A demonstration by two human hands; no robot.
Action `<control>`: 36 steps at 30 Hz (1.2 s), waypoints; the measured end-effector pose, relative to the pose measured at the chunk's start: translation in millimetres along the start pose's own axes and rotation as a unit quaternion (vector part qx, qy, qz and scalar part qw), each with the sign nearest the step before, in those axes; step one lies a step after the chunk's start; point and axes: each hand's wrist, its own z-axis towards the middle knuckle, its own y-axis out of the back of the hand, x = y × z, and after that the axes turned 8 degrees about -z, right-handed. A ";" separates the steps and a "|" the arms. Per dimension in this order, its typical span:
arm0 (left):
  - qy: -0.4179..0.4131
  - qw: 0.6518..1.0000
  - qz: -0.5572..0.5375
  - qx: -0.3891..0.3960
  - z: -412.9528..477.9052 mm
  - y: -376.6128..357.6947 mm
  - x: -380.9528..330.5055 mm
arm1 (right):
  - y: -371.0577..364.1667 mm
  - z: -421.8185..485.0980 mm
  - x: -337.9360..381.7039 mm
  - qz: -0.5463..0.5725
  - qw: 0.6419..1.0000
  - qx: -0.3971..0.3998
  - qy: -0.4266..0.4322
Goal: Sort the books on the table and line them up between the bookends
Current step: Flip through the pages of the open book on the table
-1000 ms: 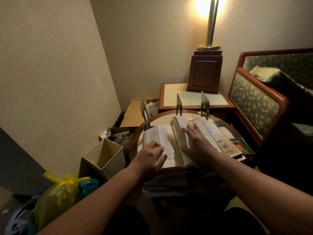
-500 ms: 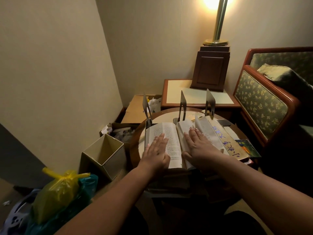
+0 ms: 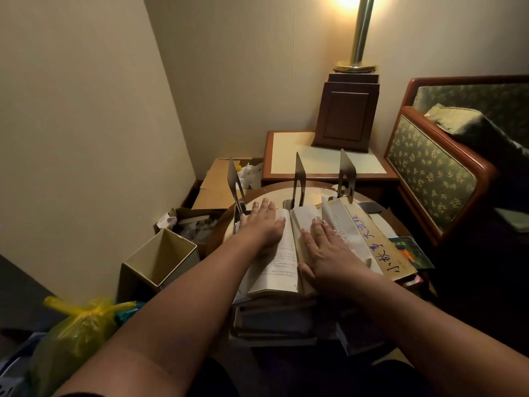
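Note:
An open book [image 3: 283, 253] lies flat on a stack of books [image 3: 274, 319] on the round table [image 3: 274, 193]. My left hand [image 3: 263, 222] presses flat on its left page, fingers straight and reaching toward the left bookend [image 3: 235, 184]. On the right page rests my right hand [image 3: 323, 250], also flat. Two more metal bookends, a middle one [image 3: 299, 181] and a right one [image 3: 347, 176], stand upright at the table's far side. A tan book with blue handwriting [image 3: 380, 247] lies to the right, beside a green-covered book [image 3: 409, 250].
A wooden side table [image 3: 286, 156] carries a dark lamp base [image 3: 345, 113] behind the round table. An upholstered chair [image 3: 438, 173] stands at right. Left of the table are an open white box [image 3: 160, 256], cardboard boxes [image 3: 217, 181] and a yellow plastic bag [image 3: 77, 319].
Both hands have gone from flipping pages to pressing the book flat. My left hand has slid forward up the left page toward the left bookend.

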 end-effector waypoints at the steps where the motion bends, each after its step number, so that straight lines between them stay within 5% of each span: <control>1: 0.005 1.000 -0.001 -0.002 3.4 1.8 -1.9 | -0.1 0.3 0.0 -0.001 1.000 0.000 -0.001; 25: -0.053 0.999 0.001 -0.005 -136.1 -54.2 23.9 | 4.4 -1.8 2.2 -0.007 1.000 -0.004 -0.004; 36: -0.052 0.998 -0.019 -0.011 -133.0 -53.5 23.1 | 28.9 -19.2 -2.9 -0.056 0.993 -0.097 0.031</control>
